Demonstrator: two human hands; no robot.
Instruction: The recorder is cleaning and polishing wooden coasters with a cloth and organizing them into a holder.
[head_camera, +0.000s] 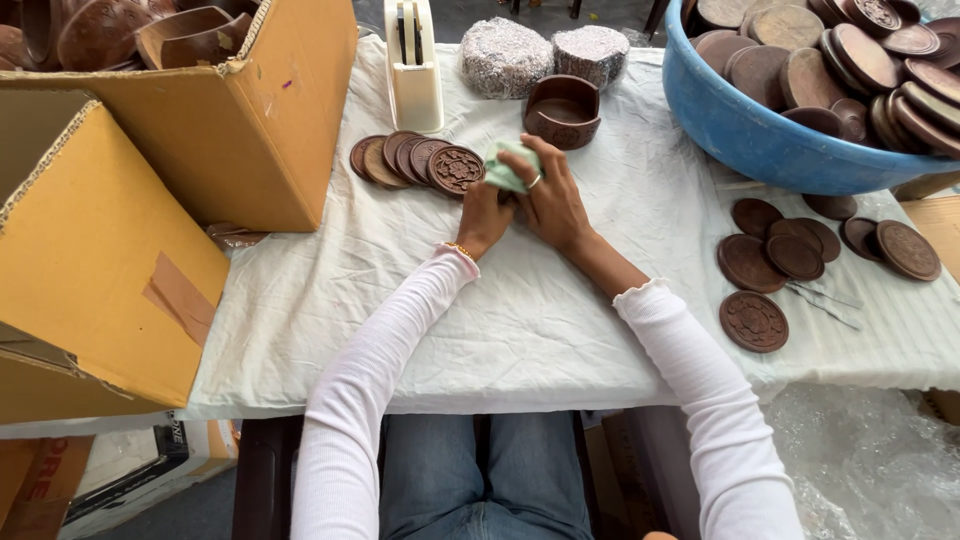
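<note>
- Left hand (484, 215): fingers curled shut, pressed against the right hand at the middle of the table; what it grips is hidden, so whether it holds a disc or the cloth cannot be told.
- Right hand (549, 198): fingers closed over a pale green cloth (508, 166), a ring showing on one finger; the hand lies on top of the cloth and touches the left hand.
- Cloth: bunched under the right hand, just beside a fanned row of brown carved discs (415, 160) that overlap one another on the white table cover (520, 320).
- Round brown holder (562, 110): stands open side up, just beyond the hands.
- White tape dispenser (415, 70): upright, behind the row of discs.
- Two wrapped round bundles (545, 55): side by side at the far edge.
- Blue tub (740, 130): at the far right, filled with brown discs.
- Loose discs (790, 260): scattered on the cover below the tub, well apart from the hands.
- Cardboard boxes (230, 140): at the left, one holding brown wooden pieces.
</note>
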